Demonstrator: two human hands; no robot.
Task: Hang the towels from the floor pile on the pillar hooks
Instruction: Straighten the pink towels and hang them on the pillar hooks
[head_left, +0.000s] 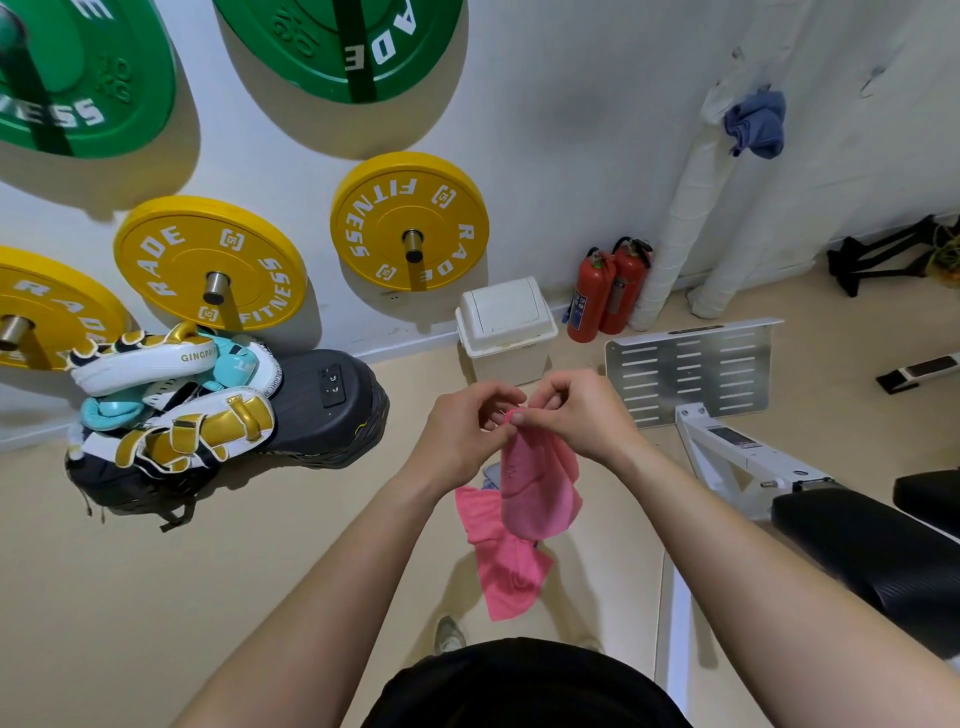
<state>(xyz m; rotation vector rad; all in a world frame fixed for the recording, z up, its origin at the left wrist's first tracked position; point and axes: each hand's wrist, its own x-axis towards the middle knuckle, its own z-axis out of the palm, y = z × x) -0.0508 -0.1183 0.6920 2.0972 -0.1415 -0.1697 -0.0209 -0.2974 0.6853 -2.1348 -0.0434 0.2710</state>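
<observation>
The white-wrapped pillar (691, 208) stands in the upper right of the frame, well apart from me. A blue towel (756, 124) is bunched high on it, presumably on a hook I cannot see. At lower centre, just ahead of my feet, lies the floor pile (506, 566), with pink cloth spread loose on top. Over it hangs the pink towel (540, 483), which I hold up at centre frame so its length drops free of the pile. My left hand (462, 431) and right hand (582, 410) meet at its top corner. Both pinch the gathered fabric between curled fingertips, I judge to shape a fold that a hook can catch.
</observation>
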